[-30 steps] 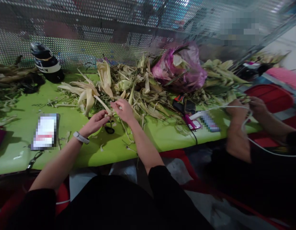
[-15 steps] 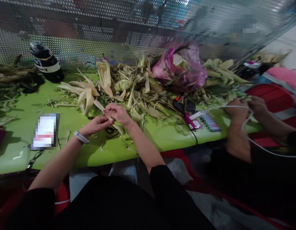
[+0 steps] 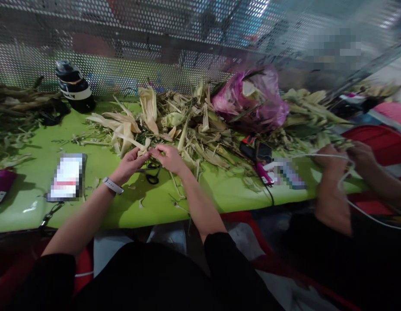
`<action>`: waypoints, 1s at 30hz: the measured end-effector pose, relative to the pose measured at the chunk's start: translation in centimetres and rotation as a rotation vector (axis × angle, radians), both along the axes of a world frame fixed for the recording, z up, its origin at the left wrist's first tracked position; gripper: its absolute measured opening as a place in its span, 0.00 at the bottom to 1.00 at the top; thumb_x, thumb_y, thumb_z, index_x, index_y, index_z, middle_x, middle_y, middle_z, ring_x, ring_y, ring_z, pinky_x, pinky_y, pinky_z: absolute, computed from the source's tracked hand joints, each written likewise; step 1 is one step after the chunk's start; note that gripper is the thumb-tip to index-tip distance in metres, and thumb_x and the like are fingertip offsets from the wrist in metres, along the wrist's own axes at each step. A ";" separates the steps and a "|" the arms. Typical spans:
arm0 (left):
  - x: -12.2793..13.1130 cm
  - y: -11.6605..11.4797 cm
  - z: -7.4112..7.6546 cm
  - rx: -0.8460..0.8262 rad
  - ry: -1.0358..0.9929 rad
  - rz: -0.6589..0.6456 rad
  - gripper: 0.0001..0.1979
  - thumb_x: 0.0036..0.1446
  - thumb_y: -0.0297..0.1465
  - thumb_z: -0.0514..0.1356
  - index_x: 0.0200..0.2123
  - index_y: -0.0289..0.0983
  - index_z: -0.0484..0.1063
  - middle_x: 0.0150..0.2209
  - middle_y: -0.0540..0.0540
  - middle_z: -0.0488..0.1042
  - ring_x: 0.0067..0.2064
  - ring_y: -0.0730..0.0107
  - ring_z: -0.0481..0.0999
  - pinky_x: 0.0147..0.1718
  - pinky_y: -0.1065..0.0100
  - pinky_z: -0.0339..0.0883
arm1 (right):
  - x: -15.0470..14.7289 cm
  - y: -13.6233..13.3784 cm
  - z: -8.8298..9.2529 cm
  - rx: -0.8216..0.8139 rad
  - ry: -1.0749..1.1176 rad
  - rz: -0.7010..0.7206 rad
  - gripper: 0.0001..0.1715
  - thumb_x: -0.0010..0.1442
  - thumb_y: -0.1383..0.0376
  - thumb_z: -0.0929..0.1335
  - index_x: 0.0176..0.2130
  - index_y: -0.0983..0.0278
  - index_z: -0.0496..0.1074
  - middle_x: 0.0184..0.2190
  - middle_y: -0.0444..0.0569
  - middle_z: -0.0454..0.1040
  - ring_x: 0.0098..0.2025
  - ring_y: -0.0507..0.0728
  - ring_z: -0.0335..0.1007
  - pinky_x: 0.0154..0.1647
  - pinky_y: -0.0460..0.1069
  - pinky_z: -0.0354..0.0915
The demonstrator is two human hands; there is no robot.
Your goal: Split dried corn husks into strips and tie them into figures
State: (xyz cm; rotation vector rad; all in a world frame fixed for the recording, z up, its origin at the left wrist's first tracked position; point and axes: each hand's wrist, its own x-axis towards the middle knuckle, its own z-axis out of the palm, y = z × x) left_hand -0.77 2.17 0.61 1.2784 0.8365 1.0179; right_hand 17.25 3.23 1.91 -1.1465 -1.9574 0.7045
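Observation:
A pale strip of corn husk (image 3: 144, 148) is pinched between my two hands above the green table (image 3: 174, 209). My left hand (image 3: 132, 165) has its fingers closed on the strip and wears a white watch at the wrist. My right hand (image 3: 170, 158) meets it from the other side, fingertips pressed together on the same husk. Just below the hands lie scissors with black handles (image 3: 152, 178), their blades partly hidden. Behind the hands, a pile of dry corn husks (image 3: 200, 125) spreads over the table.
On the left are a phone (image 3: 67, 177) and a black bottle (image 3: 77, 93). A pink plastic bag (image 3: 252, 101) holding husks stands at the back, before a perforated metal panel (image 3: 129, 52). At right, a co-worker's hands (image 3: 346, 155) are busy beside a white cable, another phone (image 3: 293, 176) and a power bank.
The strip that stuck out flat to the upper left is now bent upward in my fingers. My right hand has shifted slightly right, uncovering the scissors' handles. The camera view has turned a little left.

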 end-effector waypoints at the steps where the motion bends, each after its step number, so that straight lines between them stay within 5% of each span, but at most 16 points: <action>1: 0.0 0.0 0.0 0.019 -0.001 0.022 0.14 0.53 0.40 0.65 0.33 0.36 0.68 0.21 0.57 0.56 0.20 0.82 0.50 0.18 0.74 0.42 | -0.2 0.2 -0.3 0.014 -0.007 0.004 0.29 0.64 0.44 0.59 0.25 0.63 0.65 0.24 0.43 0.64 0.29 0.52 0.60 0.34 0.48 0.56; 7: 0.2 0.3 -0.5 0.035 -0.015 0.109 0.14 0.54 0.39 0.65 0.29 0.37 0.63 0.19 0.58 0.57 0.19 0.82 0.53 0.18 0.74 0.45 | -0.1 0.9 -1.1 0.122 -0.037 -0.086 0.24 0.66 0.49 0.59 0.28 0.61 0.63 0.27 0.45 0.65 0.32 0.54 0.63 0.37 0.49 0.59; 12: 0.2 0.4 -1.0 0.024 -0.072 0.104 0.13 0.59 0.41 0.61 0.34 0.36 0.68 0.29 0.48 0.76 0.31 0.72 0.74 0.32 0.71 0.65 | -0.3 -0.4 -0.5 0.398 0.024 -0.369 0.19 0.66 0.53 0.60 0.29 0.61 0.66 0.33 0.53 0.70 0.43 0.59 0.65 0.50 0.54 0.59; 16: 0.4 0.3 -0.9 0.053 -0.154 0.184 0.14 0.59 0.42 0.61 0.39 0.37 0.69 0.39 0.43 0.79 0.43 0.65 0.76 0.45 0.64 0.68 | -1.6 -1.6 -0.9 0.239 -0.103 -0.136 0.15 0.62 0.57 0.63 0.28 0.62 0.68 0.29 0.50 0.71 0.34 0.56 0.65 0.40 0.51 0.61; 20: 0.8 0.0 -0.4 0.057 -0.120 0.179 0.17 0.56 0.44 0.62 0.40 0.36 0.70 0.41 0.42 0.79 0.44 0.66 0.77 0.45 0.65 0.69 | -2.9 -1.4 -1.9 0.026 -0.063 0.002 0.12 0.60 0.58 0.64 0.36 0.64 0.72 0.32 0.49 0.74 0.32 0.54 0.65 0.36 0.49 0.60; 30: 0.2 0.2 0.0 0.020 -0.063 0.177 0.22 0.53 0.44 0.65 0.44 0.33 0.75 0.40 0.40 0.81 0.51 0.58 0.76 0.51 0.61 0.68 | -1.8 -0.7 -1.5 -0.414 0.079 0.408 0.13 0.59 0.59 0.64 0.27 0.65 0.66 0.22 0.42 0.66 0.26 0.50 0.60 0.29 0.45 0.59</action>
